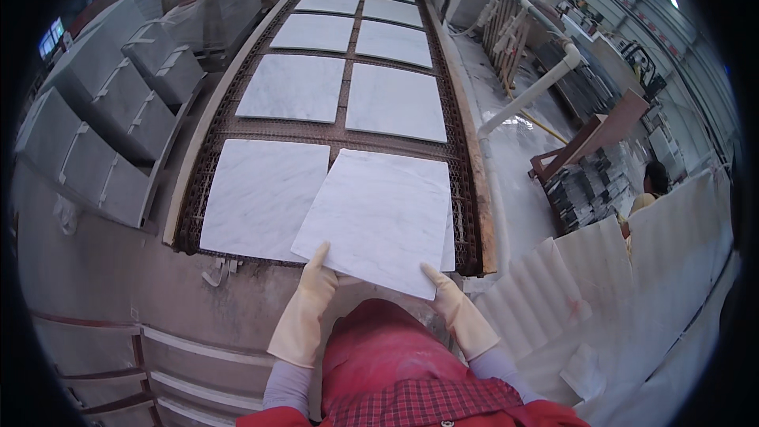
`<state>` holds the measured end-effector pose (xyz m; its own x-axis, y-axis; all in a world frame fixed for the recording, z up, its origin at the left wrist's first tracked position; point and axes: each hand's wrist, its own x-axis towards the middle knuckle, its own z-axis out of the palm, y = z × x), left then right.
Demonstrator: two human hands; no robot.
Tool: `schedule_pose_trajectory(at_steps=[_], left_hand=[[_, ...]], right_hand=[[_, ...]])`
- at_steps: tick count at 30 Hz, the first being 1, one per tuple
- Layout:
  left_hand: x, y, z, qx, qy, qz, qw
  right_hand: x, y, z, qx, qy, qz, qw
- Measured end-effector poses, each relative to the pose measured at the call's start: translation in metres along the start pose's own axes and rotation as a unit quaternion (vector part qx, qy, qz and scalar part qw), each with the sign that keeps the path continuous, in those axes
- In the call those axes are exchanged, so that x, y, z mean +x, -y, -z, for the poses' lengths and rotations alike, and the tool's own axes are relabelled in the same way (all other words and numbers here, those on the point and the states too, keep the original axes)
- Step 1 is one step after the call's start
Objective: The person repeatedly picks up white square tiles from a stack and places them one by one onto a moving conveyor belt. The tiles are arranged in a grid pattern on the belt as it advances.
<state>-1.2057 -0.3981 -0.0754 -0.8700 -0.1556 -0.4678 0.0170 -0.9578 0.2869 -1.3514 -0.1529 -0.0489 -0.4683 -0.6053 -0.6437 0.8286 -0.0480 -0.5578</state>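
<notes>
I hold a square white marble tile [381, 217] by its near edge, tilted a little, over the near end of a mesh conveyor belt [340, 133]. My left hand [315, 285], in a cream rubber glove, grips the tile's near left corner. My right hand [449, 300], gloved the same way, grips its near right corner. Under the held tile lies another white tile, mostly hidden. A similar tile [265, 196] lies flat on the belt just to the left.
Several more white tiles [395, 101] lie in two rows along the belt toward the far end. Grey slabs [103, 122] lean in racks on the left. A white pipe [530, 91], stacked dark tiles [589, 186], a seated person [652, 182] and corrugated white sheets [656, 269] are on the right.
</notes>
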Motion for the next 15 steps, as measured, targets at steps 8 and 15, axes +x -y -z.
schedule_pose_trajectory(at_steps=[8, 15], left_hand=[[-0.018, 0.029, -0.005, 0.043, -0.039, 0.014, 0.998], [-0.098, 0.082, -0.017, -0.002, 0.026, 0.001, 1.0]], right_hand=[[-0.021, 0.023, 0.002, -0.011, 0.009, 0.051, 0.999], [-0.075, -0.002, 0.015, -0.059, 0.013, 0.022, 0.998]])
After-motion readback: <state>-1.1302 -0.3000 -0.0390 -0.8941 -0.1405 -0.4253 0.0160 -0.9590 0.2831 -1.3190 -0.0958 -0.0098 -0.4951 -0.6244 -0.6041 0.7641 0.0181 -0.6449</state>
